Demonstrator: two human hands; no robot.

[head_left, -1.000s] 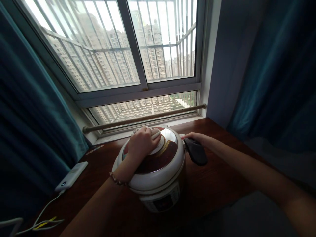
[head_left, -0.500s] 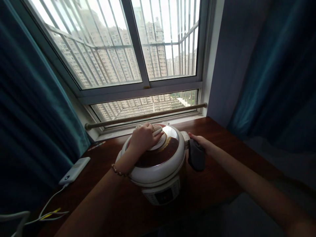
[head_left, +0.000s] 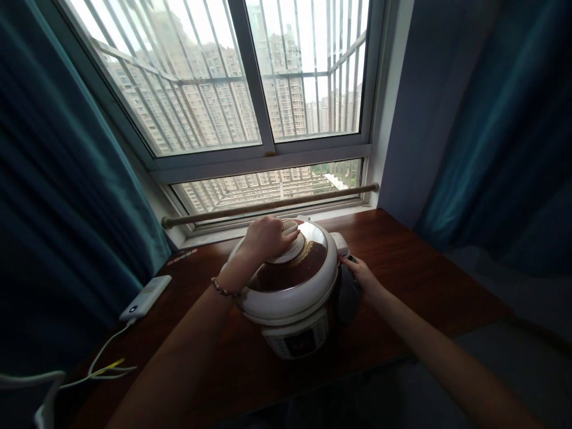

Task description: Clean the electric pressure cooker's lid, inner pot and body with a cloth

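A white electric pressure cooker (head_left: 288, 304) with a brown, shiny lid top stands upright on the wooden table, its dark display panel facing me. My left hand (head_left: 267, 238) is closed around the pale lid handle (head_left: 291, 226), a beaded bracelet on its wrist. At the cooker's right side, just under the white side handle (head_left: 339, 242), my right hand (head_left: 361, 273) grips a grey cloth (head_left: 348, 298). The cloth hangs against the cooker's side wall. Part of the right fingers is hidden by the cloth.
On the left of the dark wooden table (head_left: 424, 280) lies a white power strip or power bank (head_left: 147, 298) with a white cable (head_left: 102, 353). Behind the cooker are a horizontal rail (head_left: 272, 205) and a barred window. Blue curtains (head_left: 75, 149) hang on both sides.
My right hand has brought the cloth from beside the side handle in against the cooker's side wall. My left fingers have curled more around the lid handle. The view has shifted slightly.
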